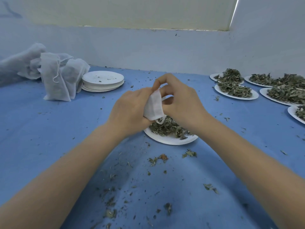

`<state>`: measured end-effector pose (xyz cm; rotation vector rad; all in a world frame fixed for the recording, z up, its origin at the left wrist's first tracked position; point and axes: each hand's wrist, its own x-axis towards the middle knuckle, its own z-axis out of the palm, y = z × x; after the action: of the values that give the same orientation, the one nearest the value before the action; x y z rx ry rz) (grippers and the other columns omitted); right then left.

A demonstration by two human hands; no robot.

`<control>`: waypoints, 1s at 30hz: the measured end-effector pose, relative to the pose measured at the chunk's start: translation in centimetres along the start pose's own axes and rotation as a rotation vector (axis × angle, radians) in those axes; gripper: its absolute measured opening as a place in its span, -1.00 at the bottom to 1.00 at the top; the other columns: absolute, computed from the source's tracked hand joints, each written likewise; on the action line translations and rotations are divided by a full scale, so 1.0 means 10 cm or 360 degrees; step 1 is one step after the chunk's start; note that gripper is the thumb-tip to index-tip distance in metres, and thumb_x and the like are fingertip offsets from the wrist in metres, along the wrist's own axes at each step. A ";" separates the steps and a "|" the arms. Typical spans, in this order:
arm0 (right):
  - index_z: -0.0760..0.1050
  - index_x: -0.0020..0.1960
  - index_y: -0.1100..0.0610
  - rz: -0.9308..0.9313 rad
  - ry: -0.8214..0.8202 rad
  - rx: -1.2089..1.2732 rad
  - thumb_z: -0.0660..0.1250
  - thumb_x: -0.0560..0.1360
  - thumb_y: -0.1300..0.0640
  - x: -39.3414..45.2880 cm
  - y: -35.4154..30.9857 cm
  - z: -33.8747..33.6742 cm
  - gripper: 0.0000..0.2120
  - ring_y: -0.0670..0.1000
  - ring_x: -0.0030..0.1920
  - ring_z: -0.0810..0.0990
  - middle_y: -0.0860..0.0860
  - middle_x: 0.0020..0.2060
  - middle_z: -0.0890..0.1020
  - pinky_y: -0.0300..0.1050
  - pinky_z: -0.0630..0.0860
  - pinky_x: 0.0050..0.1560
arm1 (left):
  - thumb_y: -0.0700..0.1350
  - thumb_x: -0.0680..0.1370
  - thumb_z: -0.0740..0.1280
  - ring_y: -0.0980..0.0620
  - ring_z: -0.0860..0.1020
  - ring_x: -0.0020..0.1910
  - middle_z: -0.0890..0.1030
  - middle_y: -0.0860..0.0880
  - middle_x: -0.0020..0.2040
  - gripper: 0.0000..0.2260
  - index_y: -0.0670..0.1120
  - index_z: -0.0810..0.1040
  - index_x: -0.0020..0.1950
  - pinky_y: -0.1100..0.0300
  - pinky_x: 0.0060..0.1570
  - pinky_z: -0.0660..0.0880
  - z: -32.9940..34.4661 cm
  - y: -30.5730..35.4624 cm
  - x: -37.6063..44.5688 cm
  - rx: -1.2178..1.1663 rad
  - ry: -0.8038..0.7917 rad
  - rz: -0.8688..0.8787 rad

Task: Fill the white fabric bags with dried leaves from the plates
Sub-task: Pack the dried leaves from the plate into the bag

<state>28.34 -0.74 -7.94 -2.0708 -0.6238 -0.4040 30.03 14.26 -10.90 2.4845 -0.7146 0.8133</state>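
A small white fabric bag is held up above a white plate heaped with dried leaves. My left hand grips the bag's left side, thumb under its lower end where the drawstring hangs. My right hand pinches the bag's top edge with curled fingers. The plate's far half is hidden behind both hands.
White fabric bags stand in a heap at the back left beside a stack of plates bearing only crumbs. Several plates heaped with leaves line the right side. Loose leaf bits litter the blue cloth. A wall runs behind.
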 end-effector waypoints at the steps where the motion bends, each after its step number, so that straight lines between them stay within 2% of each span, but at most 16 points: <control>1: 0.38 -0.06 -0.14 0.0023 -0.0089 0.0052 0.36 0.39 0.33 0.01 0.00 -0.02 -0.62 -0.12 -0.29 0.59 -0.14 -0.23 0.65 -0.38 0.46 -0.27 | -0.15 0.39 0.44 -0.20 0.52 -0.07 0.59 -0.13 0.01 -0.55 -0.19 0.47 0.24 0.18 -0.20 0.23 -0.02 -0.02 0.00 0.0044 0.0000 0.0016; 3: 0.41 0.01 -0.12 0.0058 -0.0166 0.0168 0.41 0.41 0.25 0.03 0.02 -0.08 -0.66 -0.12 -0.23 0.63 -0.16 -0.17 0.65 -0.34 0.51 -0.19 | -0.11 0.38 0.43 -0.21 0.50 -0.01 0.58 -0.11 0.08 -0.53 -0.14 0.46 0.27 0.10 -0.15 0.34 -0.06 -0.08 0.01 0.0076 0.0020 -0.0031; 4: 0.42 0.03 -0.09 0.0059 -0.0107 0.0174 0.42 0.42 0.23 0.04 0.05 -0.10 -0.68 -0.14 -0.20 0.63 -0.15 -0.15 0.66 -0.35 0.51 -0.15 | -0.08 0.38 0.42 -0.21 0.50 0.01 0.57 -0.08 0.10 -0.53 -0.11 0.45 0.26 0.06 -0.13 0.37 -0.07 -0.12 0.02 0.0087 0.0029 -0.0080; 6: 0.42 0.04 -0.04 0.0076 0.0056 -0.0001 0.40 0.44 0.18 0.05 0.13 -0.12 -0.75 -0.19 -0.17 0.59 -0.10 -0.15 0.65 -0.42 0.47 -0.14 | -0.06 0.39 0.43 -0.19 0.48 0.06 0.56 -0.05 0.13 -0.54 -0.06 0.44 0.26 0.04 -0.08 0.39 -0.09 -0.20 0.02 0.0115 0.0053 -0.0180; 7: 0.42 0.04 -0.04 0.0103 0.0058 -0.0186 0.39 0.46 0.12 0.05 0.16 -0.11 -0.79 -0.19 -0.17 0.57 -0.10 -0.13 0.62 -0.44 0.43 -0.15 | -0.06 0.39 0.43 -0.19 0.48 0.08 0.55 -0.04 0.15 -0.54 -0.05 0.44 0.27 0.04 -0.05 0.40 -0.09 -0.23 0.01 0.0128 0.0059 -0.0220; 9: 0.45 0.05 -0.08 0.0175 -0.0141 -0.0554 0.37 0.45 -0.08 0.03 0.24 -0.08 -0.79 -0.18 -0.15 0.52 -0.12 -0.07 0.54 -0.41 0.39 -0.17 | -0.06 0.41 0.42 -0.19 0.47 0.08 0.54 -0.03 0.17 -0.55 -0.05 0.43 0.27 0.04 -0.04 0.39 -0.07 -0.29 0.00 0.0138 0.0037 -0.0264; 12: 0.49 0.16 -0.11 0.0270 -0.0483 -0.0795 0.34 0.37 -0.27 -0.02 0.30 0.00 -0.57 -0.11 -0.04 0.45 -0.13 -0.02 0.46 -0.23 0.34 -0.08 | -0.04 0.42 0.41 -0.19 0.46 0.07 0.53 -0.02 0.17 -0.56 -0.04 0.42 0.27 0.09 -0.06 0.34 -0.01 -0.33 -0.02 0.0164 -0.0011 -0.0266; 14: 0.47 0.24 -0.08 0.0221 -0.0566 -0.0939 0.33 0.40 -0.25 -0.04 0.30 0.05 -0.53 -0.05 0.02 0.45 -0.08 0.02 0.47 -0.15 0.38 -0.03 | -0.04 0.41 0.41 -0.20 0.46 0.05 0.54 -0.02 0.16 -0.56 -0.04 0.41 0.26 0.05 -0.07 0.37 0.01 -0.34 -0.03 0.0151 -0.0019 -0.0282; 16: 0.48 0.26 -0.03 0.0144 -0.0566 -0.0998 0.32 0.46 -0.16 -0.04 0.31 0.07 -0.58 -0.02 0.03 0.46 -0.04 0.04 0.51 -0.14 0.40 0.01 | -0.04 0.40 0.42 -0.21 0.47 0.03 0.55 -0.03 0.14 -0.56 -0.04 0.42 0.24 0.01 -0.09 0.41 0.01 -0.34 -0.04 0.0131 -0.0014 -0.0279; 19: 0.52 0.22 0.00 0.0044 -0.0522 -0.1059 0.32 0.50 -0.09 -0.03 0.33 0.05 -0.66 -0.02 0.04 0.43 -0.03 -0.01 0.55 -0.13 0.38 0.00 | -0.04 0.40 0.42 -0.20 0.48 0.03 0.55 -0.02 0.13 -0.58 -0.04 0.43 0.23 0.05 -0.10 0.39 0.01 -0.34 -0.05 0.0105 -0.0002 -0.0274; 23: 0.55 0.20 -0.04 -0.0051 -0.0364 -0.1087 0.29 0.51 -0.10 0.02 0.33 -0.06 -0.69 -0.03 0.13 0.42 -0.05 0.00 0.62 -0.14 0.34 0.05 | -0.02 0.41 0.41 -0.19 0.48 0.03 0.54 -0.02 0.14 -0.57 -0.03 0.42 0.24 0.07 -0.10 0.39 0.01 -0.34 -0.05 0.0098 -0.0027 -0.0306; 26: 0.57 0.13 -0.08 0.0022 -0.0202 -0.0806 0.31 0.50 -0.09 0.07 0.29 -0.21 -0.76 -0.18 0.01 0.45 -0.19 -0.09 0.58 -0.29 0.29 -0.06 | -0.01 0.41 0.40 -0.20 0.47 0.03 0.54 -0.03 0.13 -0.58 -0.02 0.41 0.23 0.04 -0.09 0.40 0.00 -0.35 -0.05 0.0105 -0.0037 -0.0327; 28: 0.57 0.09 -0.10 0.0100 -0.0156 -0.0609 0.32 0.50 -0.07 0.10 0.26 -0.30 -0.82 -0.30 -0.15 0.47 -0.23 -0.13 0.57 -0.45 0.31 -0.18 | 0.00 0.41 0.40 -0.19 0.47 0.03 0.54 -0.02 0.13 -0.58 -0.01 0.41 0.23 0.04 -0.09 0.40 0.00 -0.34 -0.04 0.0104 -0.0043 -0.0348; 30: 0.55 0.05 -0.13 0.0145 -0.0151 -0.0473 0.31 0.51 -0.04 0.11 0.24 -0.34 -0.87 -0.38 -0.21 0.48 -0.25 -0.16 0.57 -0.55 0.30 -0.25 | -0.01 0.41 0.40 -0.20 0.47 0.04 0.54 -0.01 0.13 -0.58 0.00 0.40 0.24 0.02 -0.08 0.42 0.01 -0.34 -0.05 0.0111 -0.0074 -0.0365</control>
<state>30.42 -4.45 -7.18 -2.4038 -0.5484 -0.3650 31.73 17.01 -12.03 2.5943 -0.4118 0.7089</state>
